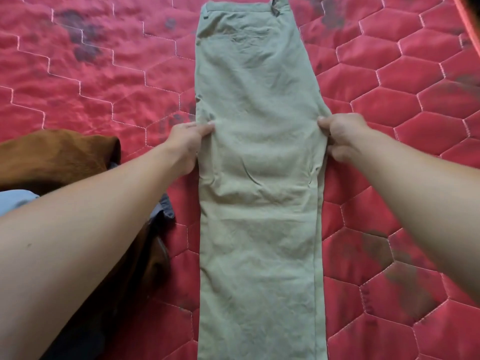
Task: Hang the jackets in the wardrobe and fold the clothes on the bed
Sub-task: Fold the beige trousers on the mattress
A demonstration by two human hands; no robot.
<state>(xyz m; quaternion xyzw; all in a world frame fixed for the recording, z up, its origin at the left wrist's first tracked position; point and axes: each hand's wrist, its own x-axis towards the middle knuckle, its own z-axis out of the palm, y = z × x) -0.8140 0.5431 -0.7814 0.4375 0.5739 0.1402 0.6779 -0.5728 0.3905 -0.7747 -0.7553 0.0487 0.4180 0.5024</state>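
Note:
A pair of pale khaki trousers [257, 178] lies flat and lengthwise on the bed, folded leg over leg, its waistband at the far end. My left hand [185, 144] pinches the trousers' left edge about halfway along. On the opposite edge, at the same height, my right hand [342, 136] grips the cloth with curled fingers. The fabric is wrinkled between the two hands.
The red quilted mattress [402, 105] with dark stains spreads on all sides. A brown garment [57, 157] is heaped at the left, with light blue cloth [15, 200] and a grey piece [166, 206] under my left forearm.

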